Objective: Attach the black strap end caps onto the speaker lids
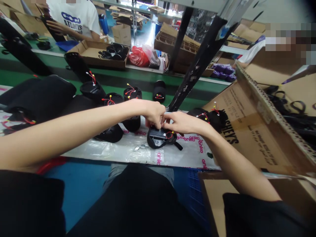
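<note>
The left hand [154, 113] is curled nearly shut, its fingers bent down over the far edge of a black padded piece [158, 136]. The fingers hide what lies beneath them, so I cannot tell if they have a firm hold of it. The right hand [184, 122] is half open, with its fingers stretched toward the left hand and its fingertips [165, 120] almost meeting the left fingers, just above the same piece. It has no visible hold on anything.

The piece lies directly under both hands, on the near side of the left hand and to the left of the right hand. Its long axis runs roughly sideways across the person's front, so the two hands come at it from opposite ends and neither is clearly nearer. A flat dark plate [158, 134] faces up, a loop of red wire [169, 134] sits toward the right hand, and a black strap [178, 146] trails out toward the right.

Under the piece is a clear plastic sheet [172, 151] with pink print. Just past the left wrist stand more black padded pieces [132, 93] with red and yellow wires, and others [206, 118] sit beyond the right hand. Further right is a cardboard box [249, 138], and far ahead a person in a white T-shirt [72, 18] works across the bench
</note>
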Tool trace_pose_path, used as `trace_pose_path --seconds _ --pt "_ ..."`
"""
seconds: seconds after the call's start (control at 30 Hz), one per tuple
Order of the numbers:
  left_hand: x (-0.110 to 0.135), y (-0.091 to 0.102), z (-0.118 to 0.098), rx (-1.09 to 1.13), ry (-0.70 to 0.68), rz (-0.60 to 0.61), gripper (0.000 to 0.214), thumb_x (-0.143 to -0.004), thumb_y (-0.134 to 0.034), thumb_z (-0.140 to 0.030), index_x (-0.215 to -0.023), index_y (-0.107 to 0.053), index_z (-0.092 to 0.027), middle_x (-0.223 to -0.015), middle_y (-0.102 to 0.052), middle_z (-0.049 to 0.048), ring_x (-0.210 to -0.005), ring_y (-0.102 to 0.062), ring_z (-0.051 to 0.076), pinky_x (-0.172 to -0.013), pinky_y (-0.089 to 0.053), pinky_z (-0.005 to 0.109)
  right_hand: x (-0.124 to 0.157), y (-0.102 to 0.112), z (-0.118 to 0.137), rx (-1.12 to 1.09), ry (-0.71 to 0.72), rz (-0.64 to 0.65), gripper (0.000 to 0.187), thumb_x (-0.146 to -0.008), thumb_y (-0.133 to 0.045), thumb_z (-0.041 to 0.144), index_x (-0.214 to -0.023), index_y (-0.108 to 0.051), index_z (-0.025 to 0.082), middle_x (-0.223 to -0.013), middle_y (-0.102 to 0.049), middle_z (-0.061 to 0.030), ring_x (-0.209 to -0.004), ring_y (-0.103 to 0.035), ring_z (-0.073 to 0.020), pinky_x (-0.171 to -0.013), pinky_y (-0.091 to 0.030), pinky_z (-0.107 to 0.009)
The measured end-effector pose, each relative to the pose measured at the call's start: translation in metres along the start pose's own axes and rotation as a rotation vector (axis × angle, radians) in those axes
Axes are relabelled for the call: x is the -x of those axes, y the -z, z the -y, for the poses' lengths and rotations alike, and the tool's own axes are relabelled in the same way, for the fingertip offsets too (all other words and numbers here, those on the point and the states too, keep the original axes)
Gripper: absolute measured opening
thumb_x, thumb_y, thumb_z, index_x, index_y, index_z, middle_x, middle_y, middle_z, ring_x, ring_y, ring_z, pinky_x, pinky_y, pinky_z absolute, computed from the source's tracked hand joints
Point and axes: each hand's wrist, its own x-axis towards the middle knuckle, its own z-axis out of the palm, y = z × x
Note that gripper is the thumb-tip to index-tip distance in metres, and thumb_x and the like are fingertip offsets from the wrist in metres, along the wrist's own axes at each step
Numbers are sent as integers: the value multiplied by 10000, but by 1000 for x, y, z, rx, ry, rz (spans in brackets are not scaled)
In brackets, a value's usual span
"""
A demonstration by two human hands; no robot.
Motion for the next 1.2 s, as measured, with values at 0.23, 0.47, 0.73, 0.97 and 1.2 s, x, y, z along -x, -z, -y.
trace_pose_path --seconds 0.23,0.47,0.73,0.97,1.2 --pt "16 -11 -18 -266 2 -209 78 -788 -776 -147 -713 -775 -167 -650 -733 83 -651 -744 278 -655 -522 335 -11 -8 4 21 77 -23 117 -881 -658 135 -801 -742 142 -651 -643 10 -573 -443 -105 -608 -327 -286" --pt "87 -102 12 185 -95 -592 475 -1087 -605 -437 -1521 -628 -245 -1371 -784 117 -1200 -790 329 -1042 -619 439 21 -28 -27 -501 -19 -148 420 -1084 -545 469 -1029 -813 150 -763 -735 -34 -617 -661 -163 -627 -507 -292" --pt "18 -208 60 748 -356 -732 1059 -908 -822 -630 -1738 -278 -261 -1769 -397 186 -1631 -415 425 -1349 -372 583 43 -198 -15 -1100 140 -699 975 -961 -753 568 -1760 -256 315 -1842 -296 -93 -1703 -307 -333 -1398 -258 -544" --pt "-21 -229 36 780 -367 -1145 808 -978 -628 -664 -1601 -427 -189 -1513 -601 208 -1368 -657 383 -1169 -554 563 -15 -247 40 -1011 -194 -1059 888 -1051 -384 637 -1759 -55 212 -1782 -360 -173 -1681 -343 -364 -1361 -323 -619" --pt "-24 -237 12 817 -271 -1292 627 -1027 -542 -556 -1542 -482 -205 -1438 -656 175 -1290 -699 336 -1090 -602 499 -21 -252 60 -974 -429 -1091 817 -1068 -330 528 -1736 -21 171 -1791 -303 -221 -1664 -362 -371 -1339 -359 -642"
